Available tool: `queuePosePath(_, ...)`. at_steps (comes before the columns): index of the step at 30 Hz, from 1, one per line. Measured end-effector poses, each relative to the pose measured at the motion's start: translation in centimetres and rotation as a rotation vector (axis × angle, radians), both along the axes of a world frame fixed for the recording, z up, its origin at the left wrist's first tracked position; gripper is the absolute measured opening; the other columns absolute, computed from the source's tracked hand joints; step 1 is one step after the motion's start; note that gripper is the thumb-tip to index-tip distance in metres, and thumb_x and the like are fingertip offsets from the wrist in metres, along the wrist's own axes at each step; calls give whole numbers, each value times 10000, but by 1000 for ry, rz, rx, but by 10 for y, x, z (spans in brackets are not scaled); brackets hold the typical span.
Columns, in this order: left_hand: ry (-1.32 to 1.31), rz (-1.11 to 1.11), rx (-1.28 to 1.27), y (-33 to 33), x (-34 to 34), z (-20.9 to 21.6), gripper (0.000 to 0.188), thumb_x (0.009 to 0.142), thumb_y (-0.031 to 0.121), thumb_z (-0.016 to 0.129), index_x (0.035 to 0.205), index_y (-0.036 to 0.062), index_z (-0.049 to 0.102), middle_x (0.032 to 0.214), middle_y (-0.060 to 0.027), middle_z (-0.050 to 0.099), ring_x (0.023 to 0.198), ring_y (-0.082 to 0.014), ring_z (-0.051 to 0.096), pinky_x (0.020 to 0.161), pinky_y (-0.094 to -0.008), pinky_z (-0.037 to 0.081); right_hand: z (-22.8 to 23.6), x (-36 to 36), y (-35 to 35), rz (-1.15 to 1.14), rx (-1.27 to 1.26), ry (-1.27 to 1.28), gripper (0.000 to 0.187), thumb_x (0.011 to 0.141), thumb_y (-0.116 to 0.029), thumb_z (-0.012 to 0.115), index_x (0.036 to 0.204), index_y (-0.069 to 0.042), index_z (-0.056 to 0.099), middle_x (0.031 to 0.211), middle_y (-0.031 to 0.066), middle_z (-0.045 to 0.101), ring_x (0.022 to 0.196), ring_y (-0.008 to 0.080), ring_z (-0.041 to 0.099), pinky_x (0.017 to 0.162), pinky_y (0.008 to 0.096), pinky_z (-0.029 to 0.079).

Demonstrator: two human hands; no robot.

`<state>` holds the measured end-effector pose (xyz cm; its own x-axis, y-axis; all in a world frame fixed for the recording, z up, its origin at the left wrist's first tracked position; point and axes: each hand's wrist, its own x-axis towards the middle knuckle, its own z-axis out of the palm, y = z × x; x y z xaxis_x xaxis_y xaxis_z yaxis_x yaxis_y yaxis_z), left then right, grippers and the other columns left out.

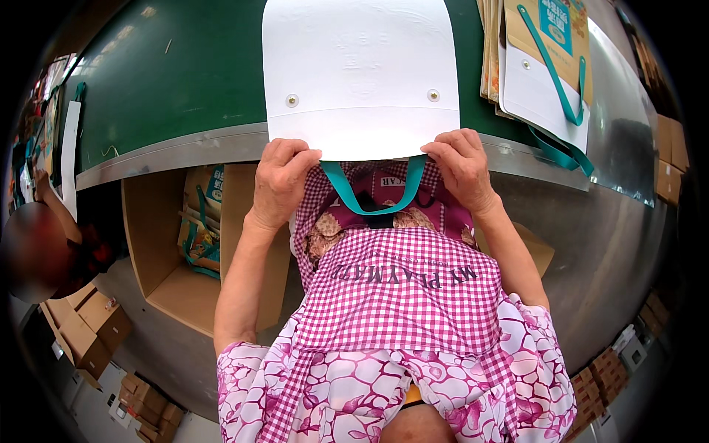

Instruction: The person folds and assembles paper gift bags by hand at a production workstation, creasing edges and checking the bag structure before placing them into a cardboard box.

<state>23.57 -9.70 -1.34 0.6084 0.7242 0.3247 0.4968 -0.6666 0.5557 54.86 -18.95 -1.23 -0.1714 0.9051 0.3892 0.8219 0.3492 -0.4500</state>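
Observation:
A white paper bag lies flat across the near edge of the green tabletop, its near end overhanging toward me. Two round metal snaps, a left one and a right one, sit above a crease. From under that end hangs a teal ribbon handle in a loop. My left hand is closed on the bag's near left corner, thumb and fingers pinching the edge. At the near right corner my right hand grips it the same way. The bag's underside is hidden.
A stack of printed bags with teal handles sits on the table at right. Below the edge, an open cardboard box holds several bags. Another person works at far left. More cartons stand on the floor.

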Motion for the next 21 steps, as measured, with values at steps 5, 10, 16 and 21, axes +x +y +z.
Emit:
queuePosePath(5, 96, 94, -178, 8, 14, 17, 79, 826, -7, 685, 890, 27, 654, 833, -89, 608, 804, -269, 588, 685, -376, 474, 11, -4, 12, -107, -186, 152, 103, 827, 7, 671, 884, -56, 612, 824, 92, 628, 795, 278, 597, 740, 393, 461)
queuePosePath(10, 192, 225, -185, 9, 27, 16, 182, 844, 120, 721, 898, 37, 567, 763, -113, 583, 762, -306, 589, 697, -418, 456, 19, -8, 21, -165, -348, 120, 79, 845, -13, 640, 873, -44, 573, 806, 128, 635, 795, 330, 616, 710, 431, 473)
queuePosePath(16, 303, 220, -20, 9, 38, 14, 405, 812, 359, 784, 891, 43, 544, 734, -127, 595, 712, -317, 594, 679, -421, 452, 22, -10, 24, -206, -403, 77, 104, 846, -86, 666, 877, -45, 575, 799, 134, 643, 791, 344, 629, 697, 442, 488)
queuePosePath(21, 393, 222, 40, 10, 46, 14, 564, 771, 529, 766, 881, 22, 544, 718, -126, 602, 695, -316, 601, 683, -426, 454, 17, -13, 23, -255, -396, 63, 145, 850, -146, 702, 869, -64, 584, 783, 104, 635, 776, 310, 634, 697, 436, 490)
